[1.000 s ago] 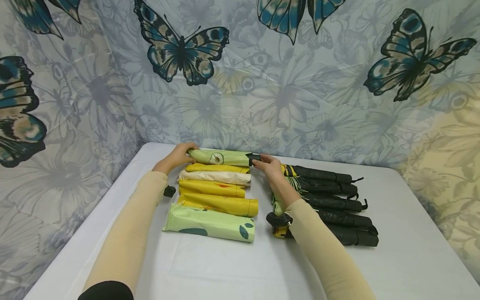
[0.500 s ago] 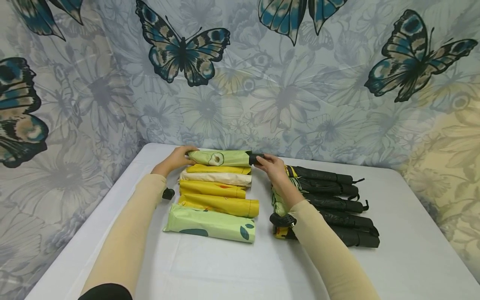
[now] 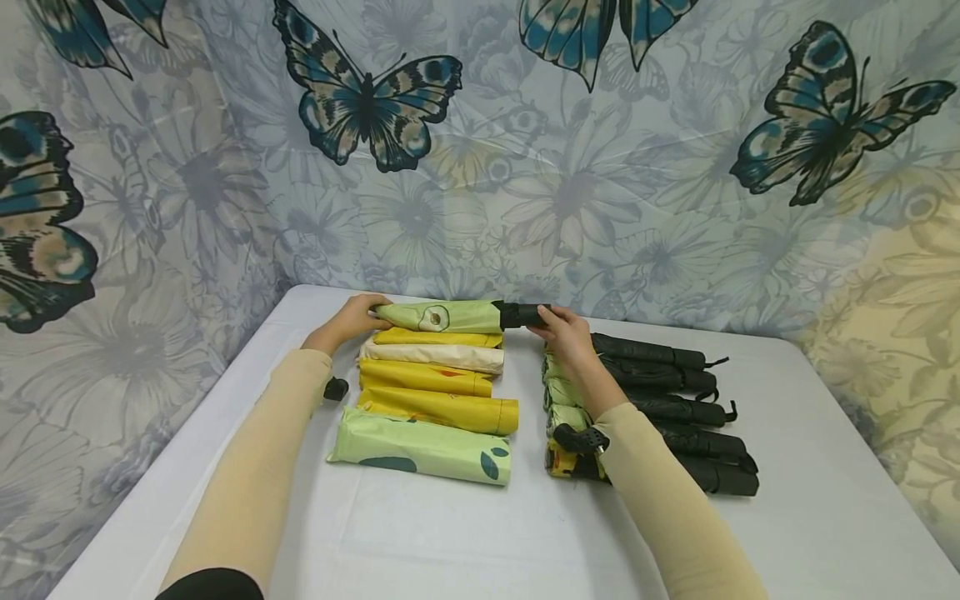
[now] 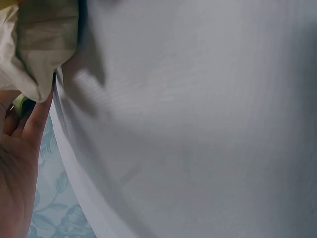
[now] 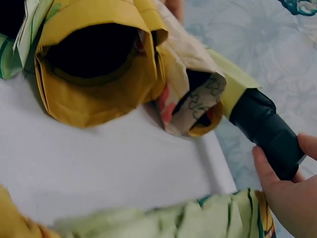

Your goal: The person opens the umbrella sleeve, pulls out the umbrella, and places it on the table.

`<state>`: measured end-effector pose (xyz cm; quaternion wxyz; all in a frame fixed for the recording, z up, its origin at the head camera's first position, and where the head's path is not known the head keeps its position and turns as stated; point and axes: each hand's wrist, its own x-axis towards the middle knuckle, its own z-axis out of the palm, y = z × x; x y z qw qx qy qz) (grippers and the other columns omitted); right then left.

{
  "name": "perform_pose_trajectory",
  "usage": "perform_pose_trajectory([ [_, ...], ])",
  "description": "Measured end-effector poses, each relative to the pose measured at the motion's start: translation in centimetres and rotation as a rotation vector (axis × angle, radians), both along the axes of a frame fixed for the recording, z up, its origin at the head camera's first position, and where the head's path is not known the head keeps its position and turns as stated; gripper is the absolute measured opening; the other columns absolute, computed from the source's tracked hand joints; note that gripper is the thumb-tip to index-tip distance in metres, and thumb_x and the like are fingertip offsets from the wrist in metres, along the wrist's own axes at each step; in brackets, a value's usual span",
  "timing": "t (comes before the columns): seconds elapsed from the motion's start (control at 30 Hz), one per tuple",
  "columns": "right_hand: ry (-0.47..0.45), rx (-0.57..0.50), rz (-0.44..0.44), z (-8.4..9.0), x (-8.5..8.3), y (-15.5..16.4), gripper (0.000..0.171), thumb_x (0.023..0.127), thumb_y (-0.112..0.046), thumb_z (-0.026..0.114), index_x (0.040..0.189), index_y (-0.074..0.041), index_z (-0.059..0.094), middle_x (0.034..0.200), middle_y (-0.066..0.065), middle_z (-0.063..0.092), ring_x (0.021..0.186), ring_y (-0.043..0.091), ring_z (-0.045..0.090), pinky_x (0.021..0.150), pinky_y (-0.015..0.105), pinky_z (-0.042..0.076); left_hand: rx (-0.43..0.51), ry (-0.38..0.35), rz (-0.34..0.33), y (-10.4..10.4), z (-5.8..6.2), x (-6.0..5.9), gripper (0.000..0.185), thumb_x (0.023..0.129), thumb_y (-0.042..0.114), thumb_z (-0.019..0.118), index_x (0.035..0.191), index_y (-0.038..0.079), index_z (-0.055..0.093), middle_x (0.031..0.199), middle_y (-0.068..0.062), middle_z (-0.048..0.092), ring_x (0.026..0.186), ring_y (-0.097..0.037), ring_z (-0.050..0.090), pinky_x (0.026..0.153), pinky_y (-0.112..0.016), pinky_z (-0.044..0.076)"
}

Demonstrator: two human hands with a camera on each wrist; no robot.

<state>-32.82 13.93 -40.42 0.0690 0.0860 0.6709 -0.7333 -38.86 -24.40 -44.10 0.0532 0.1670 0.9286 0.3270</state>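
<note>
A light green umbrella sleeve with an avocado print [image 3: 465, 317] lies at the back of the table. My left hand [image 3: 348, 322] grips its left end; in the left wrist view that hand [image 4: 20, 163] is partly hidden behind a cream sleeve [image 4: 47, 44]. Out of the sleeve's right mouth sticks a black folded umbrella [image 3: 525, 315], its far part hidden inside. The fingers and thumb of my right hand [image 3: 567, 337] pinch the umbrella's outer end. The right wrist view shows this black end [image 5: 270, 131] between thumb and fingers.
In front of the avocado sleeve lie yellow sleeves [image 3: 438, 408], a cream sleeve [image 3: 442, 357] and a nearer green sleeve [image 3: 420, 450], stacked in a column. Several black folded umbrellas [image 3: 697, 408] lie in a row under and beside my right forearm. A butterfly-print cloth [image 3: 562, 200] hangs behind the table.
My right hand has moved to the right, drawing more of the black umbrella out of the avocado sleeve. The left hand and the sleeve have stayed almost in place.
</note>
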Motion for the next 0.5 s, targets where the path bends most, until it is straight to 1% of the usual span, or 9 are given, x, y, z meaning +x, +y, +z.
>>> perform_pose_trajectory([
  [0.07, -0.006, -0.006, -0.002, 0.1, 0.0, 0.5, 0.066, 0.101, -0.028, 0.054, 0.155, -0.006, 0.022, 0.162, 0.010, 0.020, 0.086, 0.002, 0.066, 0.112, 0.030, 0.043, -0.002, -0.007, 0.003, 0.1, 0.0, 0.0, 0.040, 0.090, 0.010, 0.070, 0.127, 0.000, 0.060, 0.129, -0.022, 0.059, 0.122, -0.038, 0.054, 0.106, -0.051, 0.046],
  [0.13, -0.012, -0.004, -0.004, 0.2, 0.0, 1.0, 0.067, 0.101, -0.030, 0.053, 0.155, -0.007, 0.020, 0.163, 0.009, 0.018, 0.092, 0.005, 0.067, 0.113, 0.030, 0.042, -0.007, -0.010, 0.005, 0.1, 0.1, 0.1, 0.039, 0.090, 0.011, 0.069, 0.127, -0.001, 0.060, 0.129, -0.022, 0.059, 0.121, -0.038, 0.054, 0.105, -0.052, 0.046],
  [0.2, -0.004, -0.008, 0.001, 0.2, 0.1, 1.5, 0.068, 0.101, -0.031, 0.052, 0.156, -0.008, 0.019, 0.164, 0.008, 0.017, 0.105, 0.012, 0.067, 0.113, 0.031, 0.042, -0.009, -0.016, 0.009, 0.2, 0.1, 0.1, 0.039, 0.091, 0.011, 0.069, 0.126, -0.001, 0.061, 0.128, -0.023, 0.059, 0.121, -0.039, 0.055, 0.105, -0.052, 0.047],
  [0.23, 0.003, -0.010, 0.004, 0.3, 0.1, 1.8, 0.068, 0.102, -0.031, 0.051, 0.156, -0.008, 0.018, 0.164, 0.008, 0.017, 0.112, 0.016, 0.065, 0.114, 0.031, 0.042, -0.012, -0.018, 0.011, 0.2, 0.2, 0.2, 0.038, 0.091, 0.011, 0.069, 0.126, -0.001, 0.061, 0.128, -0.023, 0.059, 0.121, -0.039, 0.055, 0.105, -0.052, 0.047],
  [0.3, 0.021, -0.011, 0.008, 0.3, 0.2, 2.4, 0.068, 0.102, -0.032, 0.051, 0.156, -0.007, 0.017, 0.164, 0.008, 0.017, 0.125, 0.021, 0.059, 0.114, 0.031, 0.041, -0.011, -0.026, 0.017, 0.2, 0.2, 0.2, 0.038, 0.091, 0.012, 0.069, 0.125, -0.001, 0.062, 0.127, -0.022, 0.060, 0.121, -0.038, 0.055, 0.105, -0.051, 0.047],
  [0.33, 0.028, -0.013, 0.008, 0.3, 0.2, 2.6, 0.068, 0.102, -0.032, 0.050, 0.156, -0.007, 0.017, 0.163, 0.008, 0.018, 0.128, 0.023, 0.056, 0.114, 0.031, 0.041, -0.012, -0.027, 0.019, 0.3, 0.2, 0.2, 0.038, 0.091, 0.012, 0.069, 0.125, -0.001, 0.062, 0.127, -0.022, 0.060, 0.122, -0.038, 0.055, 0.105, -0.051, 0.047],
  [0.37, 0.034, -0.007, 0.008, 0.4, 0.3, 2.9, 0.068, 0.102, -0.032, 0.050, 0.156, -0.007, 0.017, 0.163, 0.009, 0.018, 0.130, 0.024, 0.055, 0.114, 0.031, 0.041, -0.009, -0.033, 0.023, 0.3, 0.2, 0.2, 0.038, 0.091, 0.013, 0.069, 0.125, -0.001, 0.062, 0.127, -0.022, 0.060, 0.122, -0.038, 0.055, 0.105, -0.051, 0.047],
  [0.43, 0.041, 0.004, 0.003, 0.4, 0.4, 3.4, 0.068, 0.102, -0.033, 0.050, 0.156, -0.006, 0.017, 0.163, 0.010, 0.017, 0.127, 0.022, 0.057, 0.116, 0.031, 0.039, -0.013, -0.030, 0.019, 0.4, 0.3, 0.3, 0.037, 0.092, 0.013, 0.068, 0.125, -0.001, 0.062, 0.128, -0.023, 0.059, 0.122, -0.039, 0.055, 0.104, -0.051, 0.048],
  [0.5, 0.043, 0.014, -0.009, 0.5, 0.5, 3.8, 0.069, 0.102, -0.034, 0.050, 0.155, -0.005, 0.019, 0.163, 0.010, 0.017, 0.119, 0.015, 0.062, 0.117, 0.031, 0.036, -0.014, -0.030, 0.021, 0.4, 0.3, 0.4, 0.037, 0.092, 0.014, 0.068, 0.125, -0.001, 0.062, 0.128, -0.023, 0.059, 0.121, -0.040, 0.055, 0.104, -0.051, 0.048],
])
